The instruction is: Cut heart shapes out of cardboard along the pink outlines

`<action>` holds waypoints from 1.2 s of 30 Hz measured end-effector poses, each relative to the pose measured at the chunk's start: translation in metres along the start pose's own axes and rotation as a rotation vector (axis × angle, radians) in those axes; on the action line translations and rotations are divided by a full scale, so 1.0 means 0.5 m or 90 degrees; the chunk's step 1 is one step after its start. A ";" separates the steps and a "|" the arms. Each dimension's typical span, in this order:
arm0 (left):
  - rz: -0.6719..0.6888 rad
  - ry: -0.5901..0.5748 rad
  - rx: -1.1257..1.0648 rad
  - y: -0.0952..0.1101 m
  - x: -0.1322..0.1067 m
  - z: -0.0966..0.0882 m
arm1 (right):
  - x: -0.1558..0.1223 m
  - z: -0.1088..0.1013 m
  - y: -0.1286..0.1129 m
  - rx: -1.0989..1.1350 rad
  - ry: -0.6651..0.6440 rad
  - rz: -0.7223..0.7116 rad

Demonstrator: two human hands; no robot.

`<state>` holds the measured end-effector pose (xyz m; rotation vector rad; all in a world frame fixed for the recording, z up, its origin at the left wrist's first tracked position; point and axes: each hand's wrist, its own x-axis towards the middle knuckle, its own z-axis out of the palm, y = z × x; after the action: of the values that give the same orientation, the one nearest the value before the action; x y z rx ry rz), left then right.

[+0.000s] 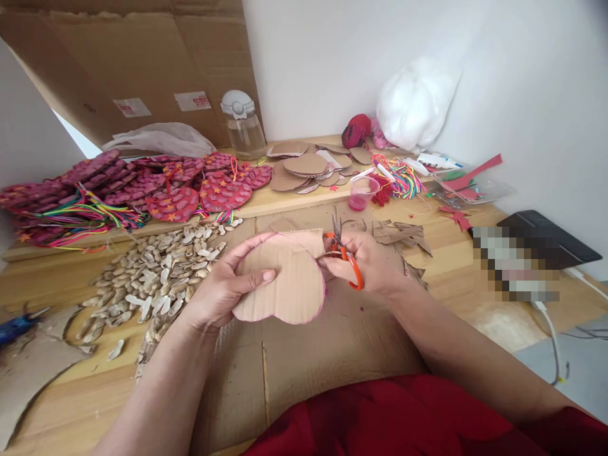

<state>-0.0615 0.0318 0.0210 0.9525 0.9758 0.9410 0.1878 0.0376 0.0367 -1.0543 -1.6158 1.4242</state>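
My left hand (227, 285) grips a heart-shaped piece of cardboard (285, 285), thumb on top and fingers underneath. The piece's lobes face me, and a pinkish line runs along its lower and right edge. At its far right a corner of cardboard (311, 240) sticks out beyond the rounded outline. In my right hand (368, 263) is a pair of scissors with orange handles (354, 272). Its metal blades (337, 225) point up and away, beside the cardboard's right edge. My right fingertips are close to that edge; whether they touch it I cannot tell.
Peanut shells (152, 272) are heaped at left. Decorated red pieces with colourful cords (199, 190), cut cardboard shapes (304, 168), a bottle (244, 126) and a cup of pink liquid (361, 195) line the back. Cardboard scraps (399, 233) lie right, a blue tool (19, 330) far left.
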 end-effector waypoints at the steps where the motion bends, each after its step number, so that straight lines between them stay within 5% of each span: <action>1: -0.005 0.000 -0.002 0.001 -0.001 0.001 | -0.002 0.001 -0.003 -0.009 0.003 -0.005; 9: 0.014 0.015 0.057 -0.004 -0.001 0.009 | -0.011 -0.001 0.041 -0.305 0.183 -0.208; 14: 0.118 0.080 0.095 -0.005 0.005 0.002 | 0.002 -0.007 0.048 -0.241 0.234 -0.097; 17: 0.214 0.153 0.113 -0.003 0.010 -0.003 | -0.001 -0.010 0.030 -0.132 0.203 -0.029; 22: 0.243 0.195 0.143 0.005 0.013 -0.013 | -0.010 -0.012 0.032 -0.147 -0.059 0.124; 25: 0.243 0.206 0.156 0.007 0.012 -0.019 | -0.011 -0.012 0.038 -0.129 -0.137 0.165; 28: 0.243 0.211 0.164 0.006 0.013 -0.022 | -0.013 -0.010 0.030 -0.123 -0.127 0.142; 36: 0.254 0.225 0.147 0.007 0.018 -0.025 | -0.020 -0.016 0.019 -0.256 0.053 -0.048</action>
<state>-0.0713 0.0436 0.0189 1.2295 1.2358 1.3857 0.2003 0.0322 0.0283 -1.2416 -1.9057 1.0129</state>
